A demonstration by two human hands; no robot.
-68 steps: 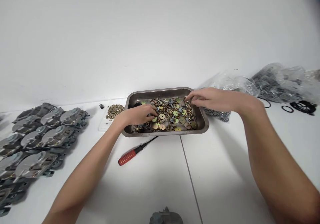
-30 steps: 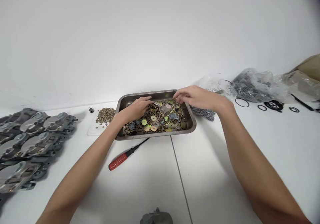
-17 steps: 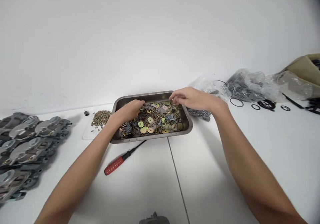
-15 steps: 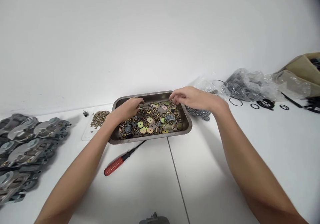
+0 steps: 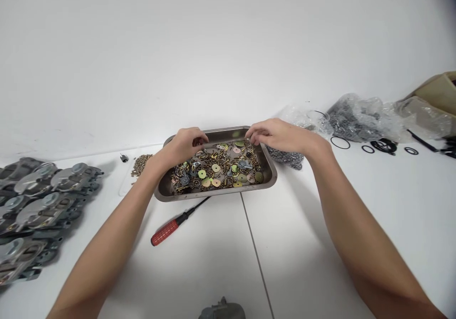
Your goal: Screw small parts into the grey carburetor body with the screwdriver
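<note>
We have the metal tray with loose mixed parts in it, below and between both hands. Left hand is over the tray's far left side, fingers curled, parts just beneath; we can't tell if it pinches any. Right hand is at the tray's far right corner, fingers bent down toward the parts; grip unclear to us. Screwdriver lies before the tray, brass pile left of it, plastic bags right.
</note>
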